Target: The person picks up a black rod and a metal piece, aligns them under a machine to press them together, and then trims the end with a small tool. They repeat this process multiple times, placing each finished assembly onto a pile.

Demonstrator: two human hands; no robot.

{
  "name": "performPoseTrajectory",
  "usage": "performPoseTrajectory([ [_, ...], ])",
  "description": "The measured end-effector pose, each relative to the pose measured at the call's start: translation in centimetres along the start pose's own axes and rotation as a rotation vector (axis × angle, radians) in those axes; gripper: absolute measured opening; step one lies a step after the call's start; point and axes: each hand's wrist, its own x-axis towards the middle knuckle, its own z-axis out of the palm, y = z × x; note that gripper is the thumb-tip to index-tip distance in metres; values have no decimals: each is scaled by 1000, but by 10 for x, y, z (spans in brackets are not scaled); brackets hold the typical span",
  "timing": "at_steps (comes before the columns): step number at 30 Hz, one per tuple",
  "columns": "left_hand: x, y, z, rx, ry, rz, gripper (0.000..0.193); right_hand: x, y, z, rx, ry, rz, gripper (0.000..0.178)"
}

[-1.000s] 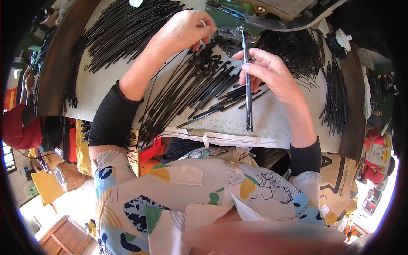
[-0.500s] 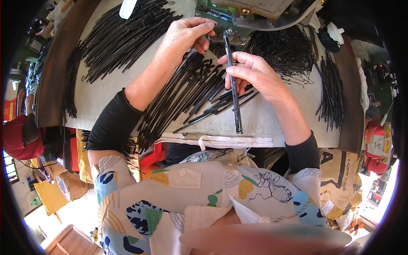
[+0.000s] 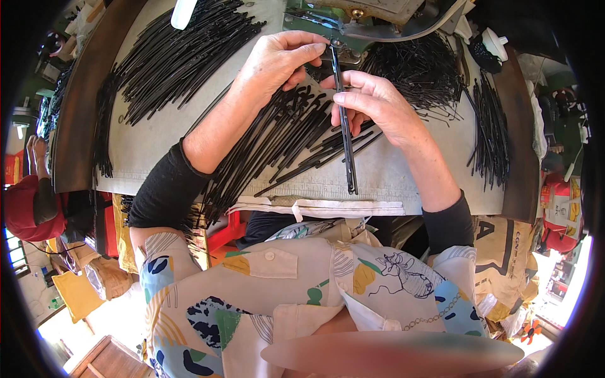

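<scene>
A long, thin black strip [image 3: 347,148] hangs down from the front of a green machine [image 3: 315,24], its far end at a small metal fitting [image 3: 336,43]. My right hand [image 3: 378,106] holds this strip about midway, the thumb on top and fingers curled beneath. Beside the strip's far end is my left hand [image 3: 277,63], thumb and forefinger pinched together. Whatever lies between those fingertips is too small to make out. Below my hands a loose bundle of similar black strips [image 3: 258,138] spreads over the pale worktop [image 3: 391,183].
A big pile of black strips [image 3: 183,63] covers the worktop's far left. To the right of the machine lies a tangled heap of thin black pieces [image 3: 413,72], with another bundle [image 3: 489,135] near the right edge. A co-worker in red [image 3: 31,208] is at far left.
My left hand has moved right, bringing its pinched fingertips up to the strip's far end. My right hand keeps its hold on the strip, nearly in place.
</scene>
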Motion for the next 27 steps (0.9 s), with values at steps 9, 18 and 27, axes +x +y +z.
performPoseTrajectory([
  [9,-2,5,4,13,-10,1,25,0,-2,-3,15,-2,6,36],
  [18,0,5,4,42,-26,30,23,-1,-5,-4,43,-19,34,35],
  [27,11,6,8,319,68,198,22,3,-7,-9,114,11,-23,34],
])
